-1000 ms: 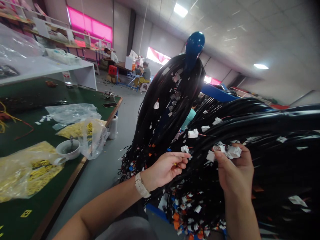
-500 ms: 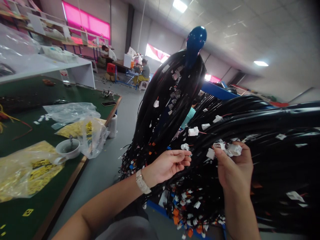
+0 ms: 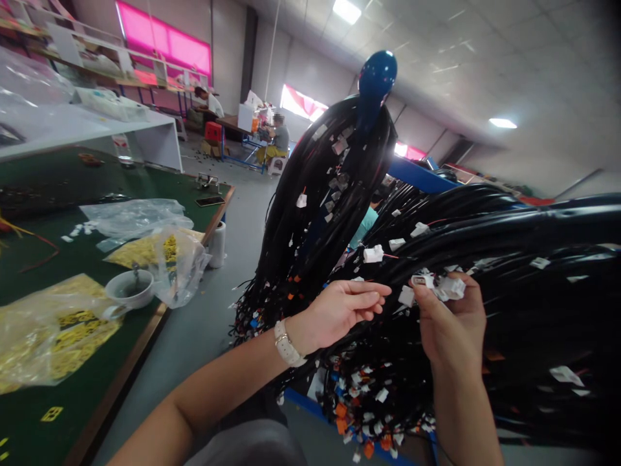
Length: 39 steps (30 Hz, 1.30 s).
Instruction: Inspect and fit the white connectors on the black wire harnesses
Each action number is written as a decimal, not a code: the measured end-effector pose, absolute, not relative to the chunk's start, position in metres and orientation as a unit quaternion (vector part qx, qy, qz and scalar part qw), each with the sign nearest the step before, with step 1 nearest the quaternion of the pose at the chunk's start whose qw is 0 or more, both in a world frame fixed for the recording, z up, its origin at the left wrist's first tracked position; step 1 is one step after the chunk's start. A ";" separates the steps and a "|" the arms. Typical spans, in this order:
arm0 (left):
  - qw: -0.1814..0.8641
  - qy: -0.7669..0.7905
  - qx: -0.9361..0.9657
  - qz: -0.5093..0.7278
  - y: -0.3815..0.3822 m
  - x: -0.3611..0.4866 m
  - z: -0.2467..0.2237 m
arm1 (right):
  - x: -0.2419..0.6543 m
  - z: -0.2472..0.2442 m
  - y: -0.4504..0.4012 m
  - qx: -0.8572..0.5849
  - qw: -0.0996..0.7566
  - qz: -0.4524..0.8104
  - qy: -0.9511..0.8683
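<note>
My right hand (image 3: 453,317) is closed around white plastic wire connectors (image 3: 451,287), and one of them pokes out above the thumb with its opening showing. Just left of that thumb hangs another white connector (image 3: 406,296). My left hand (image 3: 347,309), with a white watch on the wrist, reaches toward the right hand without touching it. Its index finger is stretched out, the other fingers bend a little, and I see nothing held. Behind both hands hang thick bundles of black wire harnesses (image 3: 509,226), dotted with white connectors (image 3: 373,254).
A blue rack post with a rounded top (image 3: 377,74) carries a harness bundle. On the left, a green-topped table (image 3: 72,421) holds bags of yellow parts (image 3: 68,330), a white cup (image 3: 130,288) and a phone (image 3: 210,201). People sit working farther back.
My left hand has moved right, closer to the right hand, and now covers most of a white connector that showed above it. The right hand keeps its hold on the connectors.
</note>
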<state>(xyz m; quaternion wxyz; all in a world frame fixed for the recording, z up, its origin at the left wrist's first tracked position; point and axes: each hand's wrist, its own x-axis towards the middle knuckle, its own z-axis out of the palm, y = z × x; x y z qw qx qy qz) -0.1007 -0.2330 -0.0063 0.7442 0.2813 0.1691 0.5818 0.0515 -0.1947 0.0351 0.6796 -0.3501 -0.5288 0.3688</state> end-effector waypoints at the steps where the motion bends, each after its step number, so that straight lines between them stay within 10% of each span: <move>1: 0.742 0.169 0.289 0.581 -0.232 -0.100 -0.003 | 0.052 0.035 -0.194 -0.349 0.678 0.369 -0.531; 19: 0.711 0.209 0.323 0.589 -0.217 -0.088 0.020 | 0.068 0.040 -0.196 -0.349 0.629 0.432 -0.545; 39: 0.271 0.379 0.663 0.585 -0.216 -0.093 0.048 | 0.067 0.044 -0.196 -0.347 0.630 0.444 -0.534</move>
